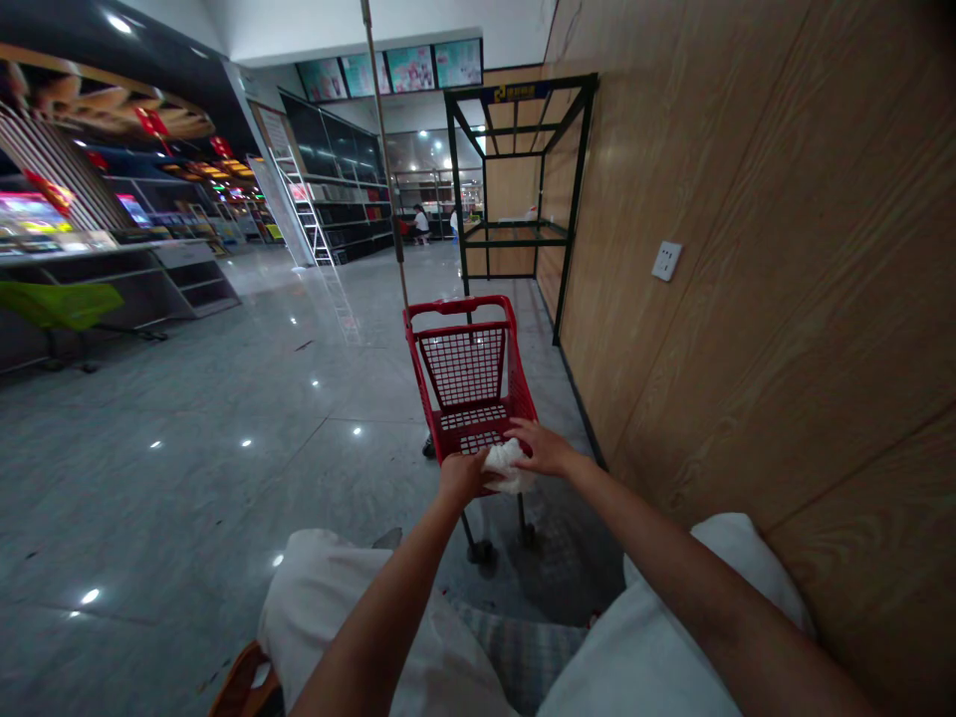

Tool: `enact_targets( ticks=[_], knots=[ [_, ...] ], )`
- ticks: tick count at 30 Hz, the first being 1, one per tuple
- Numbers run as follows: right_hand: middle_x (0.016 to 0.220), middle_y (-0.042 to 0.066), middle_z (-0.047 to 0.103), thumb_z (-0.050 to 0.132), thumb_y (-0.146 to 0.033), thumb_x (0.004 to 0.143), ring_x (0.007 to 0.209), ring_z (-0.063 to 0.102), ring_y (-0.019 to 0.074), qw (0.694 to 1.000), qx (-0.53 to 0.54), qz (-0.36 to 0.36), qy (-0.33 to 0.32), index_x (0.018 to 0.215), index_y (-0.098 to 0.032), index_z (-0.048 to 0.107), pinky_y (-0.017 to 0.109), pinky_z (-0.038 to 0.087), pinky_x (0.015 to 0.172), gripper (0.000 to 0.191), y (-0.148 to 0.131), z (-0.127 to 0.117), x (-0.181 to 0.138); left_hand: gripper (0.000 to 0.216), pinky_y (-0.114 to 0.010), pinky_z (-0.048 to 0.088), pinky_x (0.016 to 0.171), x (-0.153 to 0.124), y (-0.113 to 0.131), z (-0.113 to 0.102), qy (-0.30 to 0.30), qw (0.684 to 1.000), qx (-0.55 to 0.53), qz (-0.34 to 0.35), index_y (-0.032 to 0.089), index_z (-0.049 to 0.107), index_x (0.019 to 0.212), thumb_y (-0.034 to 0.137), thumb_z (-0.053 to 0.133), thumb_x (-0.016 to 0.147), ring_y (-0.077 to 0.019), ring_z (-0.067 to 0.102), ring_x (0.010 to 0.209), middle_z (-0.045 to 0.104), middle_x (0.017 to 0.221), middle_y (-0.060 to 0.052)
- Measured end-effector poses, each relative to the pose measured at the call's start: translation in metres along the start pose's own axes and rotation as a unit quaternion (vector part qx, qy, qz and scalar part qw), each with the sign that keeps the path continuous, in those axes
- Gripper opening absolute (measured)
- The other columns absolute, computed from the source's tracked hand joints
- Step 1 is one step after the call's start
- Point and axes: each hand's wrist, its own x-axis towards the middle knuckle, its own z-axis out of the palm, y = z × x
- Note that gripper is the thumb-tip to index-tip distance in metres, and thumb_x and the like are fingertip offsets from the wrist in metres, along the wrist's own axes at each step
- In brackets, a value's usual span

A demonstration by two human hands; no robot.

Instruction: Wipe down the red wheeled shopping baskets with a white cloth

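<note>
A small red cart (510,373) with a grid basket stands before my knees, its handle bar on the far side. At its near edge, a crumpled white wad (506,466) sits between my two hands; whether it is tissue or cloth I cannot tell. My left hand (464,476) is closed on the wad's left side, its fingers partly hidden. From the right, my right hand (544,448) grips the wad too, with some fingers reaching out over the cart's rim.
A wood-panelled wall (694,378) with a socket (667,261) runs close along my right. A dark metal frame (515,242) stands beyond the cart. One upright pole (384,149) rises at the cart's left. Further off are a ladder (306,204), a green cart (60,304) and people.
</note>
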Motion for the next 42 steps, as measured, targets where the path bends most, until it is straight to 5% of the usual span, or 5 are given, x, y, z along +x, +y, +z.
enact_targets(
  ticks=[6, 18, 22, 27, 42],
  knots=[
    [0.152, -0.005, 0.028, 0.063, -0.028, 0.077, 0.141, 0.005, 0.0372, 0.963, -0.134, -0.049, 0.227, 0.062, -0.022, 0.064, 0.067, -0.013, 0.104, 0.016, -0.06, -0.068, 0.008, 0.049, -0.033, 0.043, 0.078, -0.017, -0.007, -0.011, -0.011, 1.0, -0.001, -0.003, 0.026, 0.063, 0.11, 0.062, 0.054, 0.078, -0.0266, 0.067, 0.086, 0.072, 0.092, -0.01],
    [0.151, -0.004, 0.03, 0.059, -0.029, 0.08, 0.141, 0.002, 0.0378, 0.936, -0.187, -0.087, 0.284, 0.062, -0.022, 0.063, 0.069, -0.017, 0.1, 0.019, -0.111, -0.106, -0.001, 0.05, -0.036, 0.045, 0.077, -0.044, -0.003, -0.009, 0.016, 0.999, 0.001, 0.031, 0.031, 0.062, 0.114, 0.064, 0.053, 0.078, -0.0285, 0.068, 0.084, 0.073, 0.091, -0.008],
    [0.152, -0.001, 0.028, 0.06, -0.031, 0.081, 0.141, 0.013, 0.0339, 0.959, -0.144, -0.085, 0.231, 0.083, -0.026, 0.068, 0.067, -0.007, 0.106, 0.01, -0.103, -0.087, -0.006, 0.053, -0.037, 0.045, 0.079, -0.042, 0.004, -0.008, 0.01, 1.0, 0.011, 0.022, 0.027, 0.06, 0.117, 0.063, 0.052, 0.079, -0.0293, 0.067, 0.086, 0.072, 0.092, -0.011],
    [0.143, 0.013, 0.042, 0.067, -0.037, 0.077, 0.128, 0.043, 0.0252, 0.996, -0.051, -0.056, 0.044, 0.136, -0.023, 0.042, 0.049, 0.031, 0.106, 0.066, -0.081, -0.015, -0.023, 0.067, -0.038, 0.043, 0.089, -0.042, -0.001, -0.006, 0.016, 0.998, -0.012, 0.065, 0.022, 0.049, 0.129, 0.062, 0.058, 0.076, -0.0273, 0.065, 0.094, 0.07, 0.1, -0.011],
    [0.122, 0.01, 0.056, 0.06, -0.036, 0.085, 0.11, 0.052, 0.0239, 0.992, -0.128, -0.003, -0.001, 0.123, -0.024, 0.052, 0.038, 0.041, 0.096, 0.04, -0.085, 0.062, -0.019, 0.031, -0.05, 0.02, 0.114, -0.048, -0.044, 0.006, 0.123, 0.987, -0.05, 0.086, 0.019, 0.063, 0.109, 0.02, 0.06, 0.078, -0.0274, 0.026, 0.139, 0.065, 0.108, -0.009]
  ],
)
